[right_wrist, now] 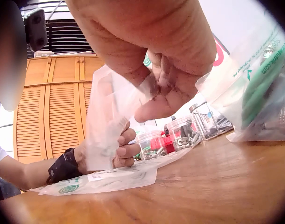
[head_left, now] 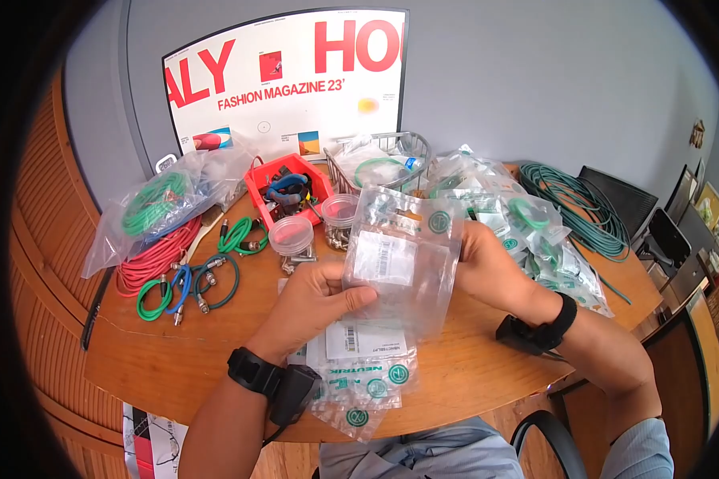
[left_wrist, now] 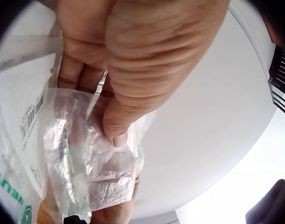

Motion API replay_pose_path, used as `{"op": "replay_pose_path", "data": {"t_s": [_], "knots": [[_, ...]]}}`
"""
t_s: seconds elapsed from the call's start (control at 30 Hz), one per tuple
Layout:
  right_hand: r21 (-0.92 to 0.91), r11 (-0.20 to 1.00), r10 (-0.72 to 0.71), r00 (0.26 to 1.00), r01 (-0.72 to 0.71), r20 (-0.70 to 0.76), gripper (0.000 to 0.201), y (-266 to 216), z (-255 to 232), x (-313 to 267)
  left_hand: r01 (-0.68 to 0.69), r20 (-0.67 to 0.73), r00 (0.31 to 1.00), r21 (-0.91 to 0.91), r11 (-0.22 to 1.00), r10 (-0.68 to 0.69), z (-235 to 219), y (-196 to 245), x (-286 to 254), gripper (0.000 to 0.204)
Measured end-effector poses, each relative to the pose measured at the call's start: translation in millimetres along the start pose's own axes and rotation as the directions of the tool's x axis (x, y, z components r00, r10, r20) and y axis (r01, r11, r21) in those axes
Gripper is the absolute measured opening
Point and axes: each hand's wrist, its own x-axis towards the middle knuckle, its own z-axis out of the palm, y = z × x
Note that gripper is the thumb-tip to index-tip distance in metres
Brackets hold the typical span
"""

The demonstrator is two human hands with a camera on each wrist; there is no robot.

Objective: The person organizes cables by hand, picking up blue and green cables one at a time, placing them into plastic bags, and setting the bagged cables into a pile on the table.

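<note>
A clear plastic bag (head_left: 427, 271) with a white barcode label and a round green mark is held up over the table. My left hand (head_left: 315, 303) pinches its lower left side, thumb across the front; the left wrist view shows that thumb pressing the crinkled film (left_wrist: 100, 163). At the bag's upper right edge, my right hand (head_left: 491, 267) grips the film with curled fingers, and most of its fingertips are hidden behind the bag in the head view. Beneath lie several flat labelled bags (head_left: 375, 375) with green print, overlapping near the table's front edge.
Behind my hands stand two clear jars (head_left: 291, 235) of metal connectors, a red bin (head_left: 276, 215) of tools and a wire basket (head_left: 418, 152). Coiled cables (head_left: 168, 259) lie to the left. On the right are a heap of bagged cables (head_left: 527, 231) and a dark green coil (head_left: 579, 207).
</note>
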Motion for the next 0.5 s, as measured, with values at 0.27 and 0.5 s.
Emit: {"op": "replay_pose_path", "data": {"t_s": [0.27,0.5], "knots": [[0.256,0.964,-0.158,0.930,0.072,0.332,0.060,-24,6,-8,0.010,-0.017,1.000,0.021,1.000,-0.010,0,-1,0,0.018],[0.198,0.980,-0.032,0.984,-0.004,0.176,0.051,-26,11,1,0.012,0.011,1.000,0.081,0.997,-0.013,-4,-2,0,0.023]]}}
